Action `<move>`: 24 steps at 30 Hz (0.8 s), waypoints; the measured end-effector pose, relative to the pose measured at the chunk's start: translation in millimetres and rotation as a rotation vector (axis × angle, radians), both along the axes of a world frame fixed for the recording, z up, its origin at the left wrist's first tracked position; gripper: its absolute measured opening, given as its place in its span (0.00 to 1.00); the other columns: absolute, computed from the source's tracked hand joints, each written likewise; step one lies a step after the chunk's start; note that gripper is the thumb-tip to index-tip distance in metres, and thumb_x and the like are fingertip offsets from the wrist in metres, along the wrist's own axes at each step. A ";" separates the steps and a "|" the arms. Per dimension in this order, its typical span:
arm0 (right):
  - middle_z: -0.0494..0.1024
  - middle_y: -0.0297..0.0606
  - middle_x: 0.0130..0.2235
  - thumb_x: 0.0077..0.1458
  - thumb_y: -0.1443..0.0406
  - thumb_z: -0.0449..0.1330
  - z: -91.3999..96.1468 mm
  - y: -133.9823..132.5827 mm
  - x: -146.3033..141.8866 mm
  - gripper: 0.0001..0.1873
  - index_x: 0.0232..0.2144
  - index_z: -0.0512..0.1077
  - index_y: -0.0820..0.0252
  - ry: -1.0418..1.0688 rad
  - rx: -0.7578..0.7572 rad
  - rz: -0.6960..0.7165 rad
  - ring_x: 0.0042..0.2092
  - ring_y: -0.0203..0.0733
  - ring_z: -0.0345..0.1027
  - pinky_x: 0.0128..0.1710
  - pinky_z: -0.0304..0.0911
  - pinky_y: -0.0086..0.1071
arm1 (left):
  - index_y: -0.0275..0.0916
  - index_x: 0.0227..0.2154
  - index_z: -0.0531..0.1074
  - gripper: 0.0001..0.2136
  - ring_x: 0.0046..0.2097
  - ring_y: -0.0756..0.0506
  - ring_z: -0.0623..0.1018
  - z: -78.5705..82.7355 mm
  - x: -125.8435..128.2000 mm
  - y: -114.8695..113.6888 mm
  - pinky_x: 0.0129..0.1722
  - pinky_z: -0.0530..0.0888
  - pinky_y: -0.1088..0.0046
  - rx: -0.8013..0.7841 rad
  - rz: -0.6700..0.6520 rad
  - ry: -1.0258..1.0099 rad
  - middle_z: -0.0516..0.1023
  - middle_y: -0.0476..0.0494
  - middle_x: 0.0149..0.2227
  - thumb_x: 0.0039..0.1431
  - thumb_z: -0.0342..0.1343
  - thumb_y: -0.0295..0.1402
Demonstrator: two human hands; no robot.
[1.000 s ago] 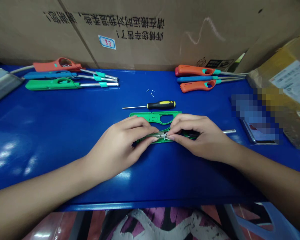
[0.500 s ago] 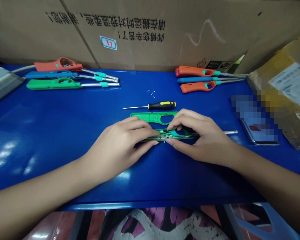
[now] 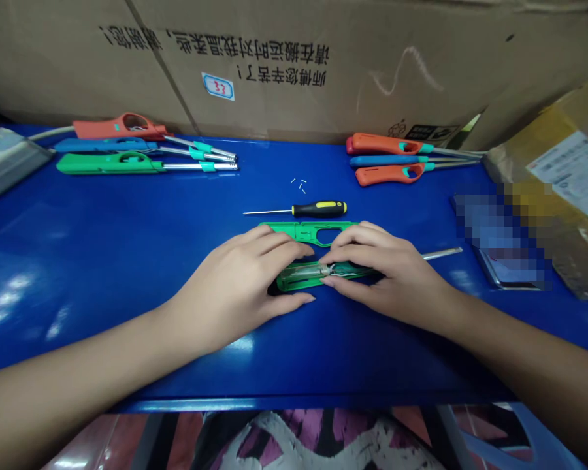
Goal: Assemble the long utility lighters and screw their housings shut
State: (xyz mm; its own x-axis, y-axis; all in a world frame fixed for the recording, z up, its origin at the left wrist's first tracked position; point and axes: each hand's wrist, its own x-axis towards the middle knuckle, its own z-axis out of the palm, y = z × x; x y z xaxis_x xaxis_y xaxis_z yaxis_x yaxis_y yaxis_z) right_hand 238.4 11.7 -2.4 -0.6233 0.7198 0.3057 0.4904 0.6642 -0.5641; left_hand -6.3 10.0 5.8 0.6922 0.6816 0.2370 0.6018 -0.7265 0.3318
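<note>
An opened green gas lighter [image 3: 300,277] lies before me, its clear fuel tank showing in the lower half-shell and its metal rod [image 3: 443,253] pointing right. My right hand [image 3: 389,261] grips its middle, with thumb and fingertips at the tank's end; the trigger area is mostly covered. Around the left end, my left hand [image 3: 247,277] has thumb and fingers apart, thumb below and fingers above the shell. Just behind lies the other green half-shell [image 3: 294,230], partly hidden by both hands. A black and yellow screwdriver [image 3: 318,209] rests beyond it, near several tiny screws [image 3: 301,187].
At the back left lie orange, blue and green lighters [image 3: 110,163], beside a grey-white device [image 3: 10,163] with a cable. More lighters [image 3: 387,175] lie at the back right. A phone [image 3: 509,274] and a taped carton [image 3: 563,215] stand right. A large cardboard box [image 3: 284,117] walls the back.
My left thumb and fingers have parted from the lighter's middle, uncovering the clear tank. The lighter has tilted slightly, its rod's tip a little higher. My right hand stays on it.
</note>
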 end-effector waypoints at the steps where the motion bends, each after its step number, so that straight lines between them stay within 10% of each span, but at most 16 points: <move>1: 0.76 0.39 0.41 0.60 0.66 0.64 0.0 0.2 0.4 0.07 0.42 0.77 0.59 0.001 0.002 0.005 0.44 0.40 0.69 0.47 0.65 0.36 | 0.38 0.51 0.71 0.19 0.48 0.40 0.76 -1.0 0.0 -0.3 0.46 0.75 0.62 -0.003 -0.012 -0.001 0.79 0.43 0.46 0.61 0.63 0.41; 24: 0.76 0.40 0.43 0.62 0.64 0.61 -1.5 2.7 1.3 0.09 0.45 0.76 0.57 -0.081 0.008 -0.095 0.46 0.44 0.68 0.50 0.64 0.42 | 0.38 0.50 0.75 0.12 0.51 0.41 0.76 -5.2 4.0 0.3 0.53 0.74 0.59 -0.147 0.017 -0.108 0.79 0.41 0.48 0.68 0.54 0.35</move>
State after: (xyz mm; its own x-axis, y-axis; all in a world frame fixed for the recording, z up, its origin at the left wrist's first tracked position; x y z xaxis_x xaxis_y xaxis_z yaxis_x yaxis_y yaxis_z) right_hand 239.7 14.4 -3.9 -0.5750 0.7747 0.2631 0.5953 0.6168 -0.5150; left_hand -2.3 10.3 0.6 0.6562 0.7257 0.2067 0.5685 -0.6556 0.4970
